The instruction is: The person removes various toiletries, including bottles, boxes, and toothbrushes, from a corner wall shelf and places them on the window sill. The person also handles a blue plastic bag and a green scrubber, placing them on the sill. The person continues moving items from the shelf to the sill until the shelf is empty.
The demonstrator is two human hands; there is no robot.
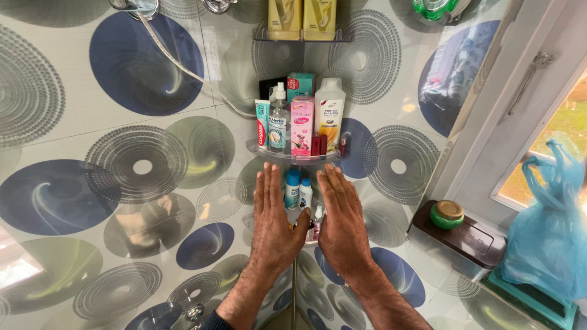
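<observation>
My left hand and my right hand are raised flat side by side, fingers together and pointing up, in front of a tiled bathroom corner. Neither holds anything. Their fingertips end just under a clear glass corner shelf carrying a toothpaste tube, a clear pump bottle, a pink box and a white shampoo bottle. Between the hands, on a lower shelf, stand a blue-capped bottle and a small white bottle; the rest of that shelf is hidden.
A higher glass shelf holds two yellowish packs. A shower hose crosses the wall. At right stand a grey box with a dark lid, a green jar, a blue plastic bag and a window frame.
</observation>
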